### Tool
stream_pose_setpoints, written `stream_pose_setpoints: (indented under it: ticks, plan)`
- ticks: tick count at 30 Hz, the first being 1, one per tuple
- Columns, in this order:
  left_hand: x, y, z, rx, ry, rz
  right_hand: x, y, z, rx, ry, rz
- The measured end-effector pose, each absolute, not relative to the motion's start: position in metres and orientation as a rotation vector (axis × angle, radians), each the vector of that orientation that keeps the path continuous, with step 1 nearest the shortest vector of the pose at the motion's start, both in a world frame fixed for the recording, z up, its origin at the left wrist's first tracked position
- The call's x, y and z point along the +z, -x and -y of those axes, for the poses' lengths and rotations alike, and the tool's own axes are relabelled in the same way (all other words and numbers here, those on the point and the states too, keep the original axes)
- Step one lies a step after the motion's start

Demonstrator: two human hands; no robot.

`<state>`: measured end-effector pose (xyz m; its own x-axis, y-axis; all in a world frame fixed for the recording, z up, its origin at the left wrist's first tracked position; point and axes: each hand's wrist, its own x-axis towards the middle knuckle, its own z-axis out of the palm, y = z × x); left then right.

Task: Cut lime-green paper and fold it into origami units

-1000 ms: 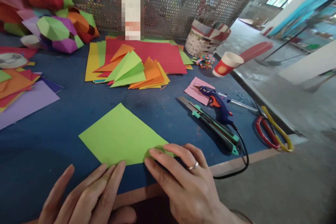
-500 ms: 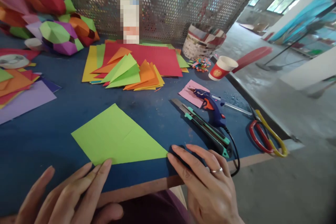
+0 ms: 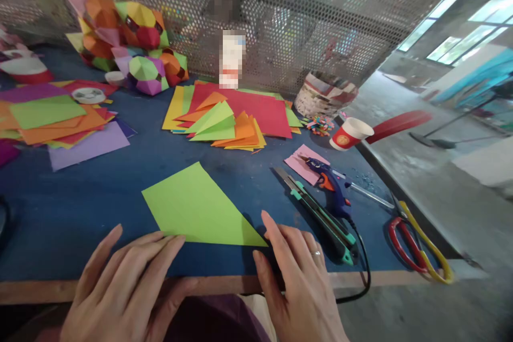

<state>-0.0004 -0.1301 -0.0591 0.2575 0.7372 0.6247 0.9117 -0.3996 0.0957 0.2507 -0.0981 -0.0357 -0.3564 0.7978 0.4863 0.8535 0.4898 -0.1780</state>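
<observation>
The left hand [image 3: 124, 278] lies palm down, fingers together but for the splayed little one, tips at the near edge of the green paper [image 3: 196, 208]. The right hand [image 3: 298, 278] is by its right corner, thumb and forefinger apart — that thumb was tucked from sight half a second ago. The paper lies flat on the blue table [image 3: 100, 197] — kite-shaped, smooth.

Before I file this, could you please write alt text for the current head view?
A person's left hand touches the near edge of a green paper sheet on a blue tabletop, the right hand by the sheet's right corner. A utility knife, hot glue gun and scissors lie to the right; a multicolored paper pile lies behind.
</observation>
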Motion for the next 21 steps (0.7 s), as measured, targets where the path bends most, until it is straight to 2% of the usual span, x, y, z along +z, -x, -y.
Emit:
stream_pose_setpoints:
  ticks: [5,9,14,21]
  plan:
    - [-0.06,0.003,0.129,-0.899,2.248,1.52,-0.032,-0.241,0.101,-0.133,1.309,2.245]
    - [-0.059,0.005,0.128,-0.923,2.278,1.508,-0.027,-0.247,0.104,-0.077,1.094,2.325]
    - [-0.059,0.004,0.128,-0.957,2.304,1.534,-0.027,-0.253,0.097,-0.258,1.186,2.449]
    - [-0.062,0.008,0.129,-0.934,2.368,1.481,-0.041,-0.25,0.105,-0.204,0.859,2.433]
